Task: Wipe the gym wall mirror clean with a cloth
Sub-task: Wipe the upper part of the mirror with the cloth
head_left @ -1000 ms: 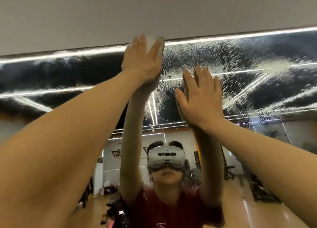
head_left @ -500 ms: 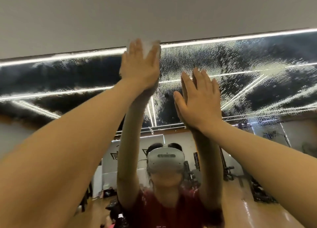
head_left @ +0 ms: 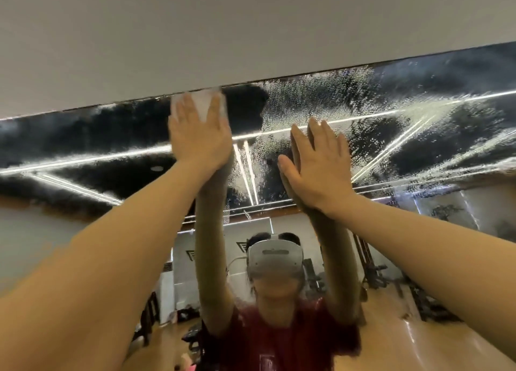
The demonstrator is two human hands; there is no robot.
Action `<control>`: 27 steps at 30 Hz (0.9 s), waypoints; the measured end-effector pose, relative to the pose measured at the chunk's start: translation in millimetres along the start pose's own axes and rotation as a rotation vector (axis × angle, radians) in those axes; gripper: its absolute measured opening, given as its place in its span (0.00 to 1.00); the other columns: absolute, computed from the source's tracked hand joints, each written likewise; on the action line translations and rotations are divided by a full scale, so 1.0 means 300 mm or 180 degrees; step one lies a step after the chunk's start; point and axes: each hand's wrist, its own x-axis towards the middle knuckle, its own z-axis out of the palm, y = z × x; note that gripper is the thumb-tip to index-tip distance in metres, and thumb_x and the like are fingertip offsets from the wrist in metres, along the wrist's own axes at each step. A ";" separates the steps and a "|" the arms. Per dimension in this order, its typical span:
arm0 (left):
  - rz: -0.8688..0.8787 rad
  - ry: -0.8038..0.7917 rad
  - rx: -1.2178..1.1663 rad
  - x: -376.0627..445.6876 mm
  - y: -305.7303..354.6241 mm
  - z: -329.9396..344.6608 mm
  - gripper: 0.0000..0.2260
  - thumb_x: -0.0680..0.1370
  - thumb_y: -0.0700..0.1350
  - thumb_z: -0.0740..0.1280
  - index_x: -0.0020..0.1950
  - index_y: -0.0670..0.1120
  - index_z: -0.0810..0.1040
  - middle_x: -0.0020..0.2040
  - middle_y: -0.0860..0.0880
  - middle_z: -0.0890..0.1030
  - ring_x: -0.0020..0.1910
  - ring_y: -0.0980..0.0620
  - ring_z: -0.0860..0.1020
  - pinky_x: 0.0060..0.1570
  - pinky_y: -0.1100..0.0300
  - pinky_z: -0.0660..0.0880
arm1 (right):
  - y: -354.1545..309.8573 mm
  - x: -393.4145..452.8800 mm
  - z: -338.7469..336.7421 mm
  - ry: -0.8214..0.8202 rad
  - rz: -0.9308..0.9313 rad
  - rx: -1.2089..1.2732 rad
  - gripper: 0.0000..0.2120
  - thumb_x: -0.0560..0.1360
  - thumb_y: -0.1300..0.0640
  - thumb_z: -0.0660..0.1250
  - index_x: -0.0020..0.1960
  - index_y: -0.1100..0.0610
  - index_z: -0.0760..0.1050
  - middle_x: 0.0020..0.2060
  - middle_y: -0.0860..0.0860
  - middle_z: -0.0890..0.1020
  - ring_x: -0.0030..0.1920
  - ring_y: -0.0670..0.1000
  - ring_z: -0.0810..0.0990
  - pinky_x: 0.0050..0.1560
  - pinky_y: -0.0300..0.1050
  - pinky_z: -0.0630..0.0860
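The wall mirror (head_left: 363,136) fills the lower two thirds of the view, its top edge running on a slant from nine o'clock up to two o'clock, with plain grey wall (head_left: 223,29) above it. The glass is streaked and beaded with wet droplets, thickest from twelve to three o'clock; the patch toward nine and ten o'clock looks darker and clearer. Reflected in it are a black ceiling crossed by bright light strips (head_left: 83,161), a glossy wooden floor (head_left: 418,340) toward five o'clock, and dim gym equipment (head_left: 374,273) at about four o'clock. At six o'clock the reflection shows the person in a red shirt (head_left: 279,340) wearing a white headset (head_left: 275,259), both arms raised.

The white cloth (head_left: 202,102) sits at about eleven o'clock, flat on the glass right under the mirror's top edge. The left hand (head_left: 199,136) lies over it with fingers straight and spread, palm pressing it to the mirror; the cloth shows above and between the fingertips, toward twelve o'clock from the palm, and its lower part is hidden beneath the hand.

The right hand (head_left: 315,161) is at about one o'clock, near the left hand but apart from it and from the cloth. Its fingers are straight, palm flat on the wet glass, meeting its own reflection, and it holds nothing.
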 end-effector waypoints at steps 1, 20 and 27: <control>0.0183 -0.0034 0.0012 -0.017 0.053 0.008 0.24 0.84 0.58 0.43 0.81 0.59 0.47 0.81 0.40 0.43 0.80 0.41 0.41 0.76 0.44 0.41 | 0.001 -0.001 -0.010 -0.0031 -0.0037 0.0062 0.36 0.77 0.35 0.42 0.81 0.49 0.49 0.80 0.55 0.49 0.80 0.56 0.44 0.78 0.58 0.40; -0.0526 0.0178 0.0122 -0.022 0.203 0.041 0.23 0.85 0.55 0.45 0.80 0.59 0.48 0.81 0.42 0.48 0.80 0.42 0.45 0.77 0.42 0.46 | 0.349 0.051 -0.068 0.0255 -0.0499 0.0161 0.31 0.78 0.43 0.49 0.79 0.51 0.59 0.79 0.57 0.57 0.79 0.59 0.50 0.77 0.58 0.42; 0.0231 -0.0020 0.0083 0.029 0.389 0.045 0.24 0.84 0.60 0.42 0.80 0.61 0.46 0.82 0.43 0.46 0.80 0.42 0.43 0.78 0.43 0.43 | 0.353 0.051 -0.054 0.0264 -0.0506 0.0094 0.30 0.78 0.43 0.47 0.79 0.50 0.57 0.79 0.57 0.55 0.80 0.58 0.49 0.77 0.59 0.42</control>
